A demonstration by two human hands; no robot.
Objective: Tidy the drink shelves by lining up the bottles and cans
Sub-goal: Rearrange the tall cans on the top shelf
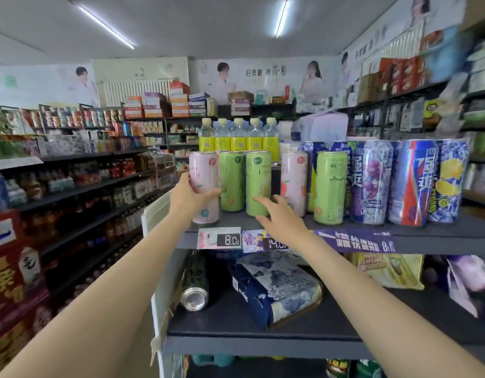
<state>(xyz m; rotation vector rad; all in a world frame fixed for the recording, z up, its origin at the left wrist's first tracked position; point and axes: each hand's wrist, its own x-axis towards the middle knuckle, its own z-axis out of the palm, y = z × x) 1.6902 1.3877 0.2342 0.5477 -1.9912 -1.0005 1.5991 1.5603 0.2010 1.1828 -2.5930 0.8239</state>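
The left hand (193,196) grips the tall pink metal can (204,186) at the grey shelf's (426,237) front left corner; the right hand (276,216), fingers spread open, reaches the tall green can (258,182). A careless nudge could topple either over that edge.

glossy metal cans (258,184), matt dark shelf (440,236)

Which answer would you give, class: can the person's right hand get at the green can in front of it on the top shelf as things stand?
Probably yes. The right hand is open and already at the front of the green can, at the shelf edge, with nothing between them. The left hand grips the pink can, clear of that path.
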